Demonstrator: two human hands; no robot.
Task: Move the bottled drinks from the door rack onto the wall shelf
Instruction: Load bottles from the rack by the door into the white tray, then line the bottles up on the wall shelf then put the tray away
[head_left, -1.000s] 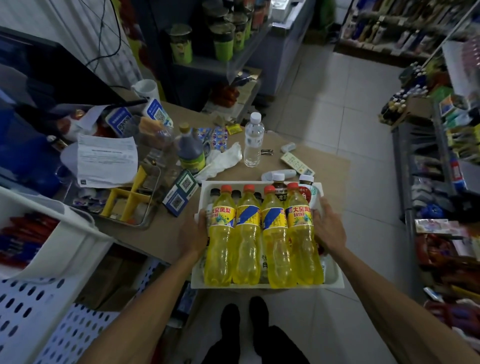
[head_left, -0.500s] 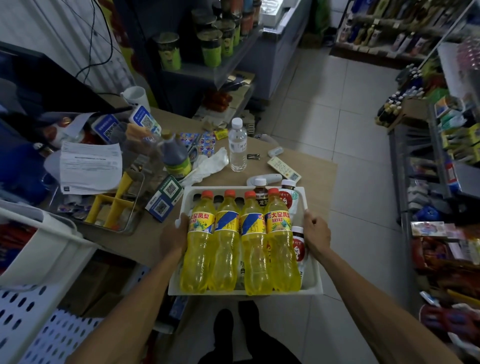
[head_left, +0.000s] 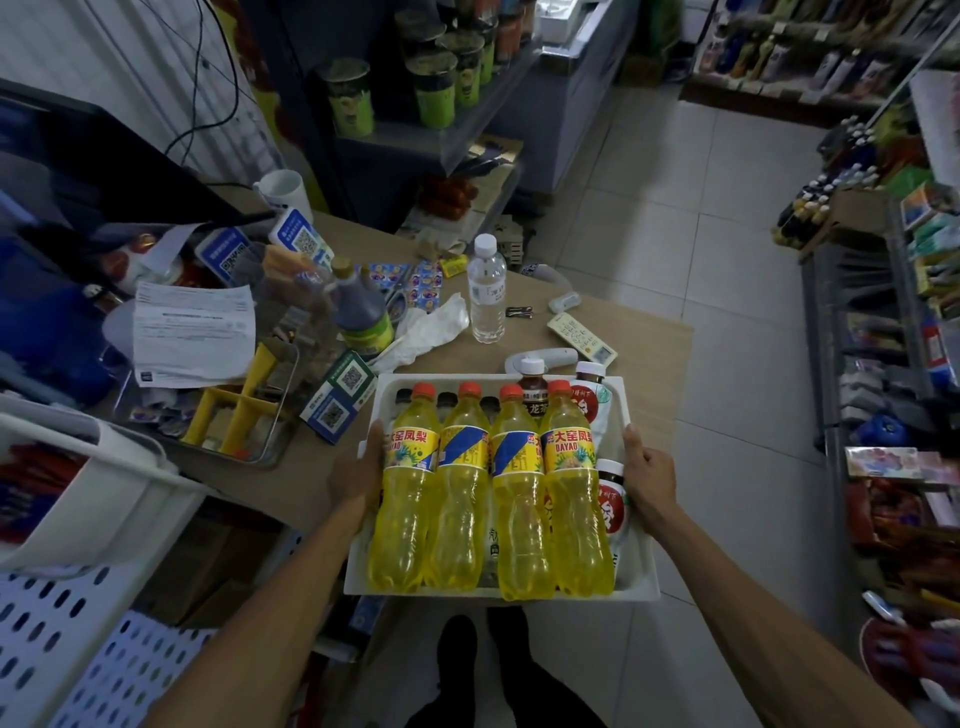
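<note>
We hold the door rack (head_left: 498, 593) level over the near corner of the counter (head_left: 652, 340), left hand (head_left: 357, 474) and right hand (head_left: 650, 480) curled round its sides, so the bottled drinks (head_left: 462, 499) inside don't tip.

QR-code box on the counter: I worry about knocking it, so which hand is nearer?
Left. The left hand holds the left edge of the white rack, just below-right of the QR-code box. The right hand holds the opposite edge, across the yellow bottles.
</note>
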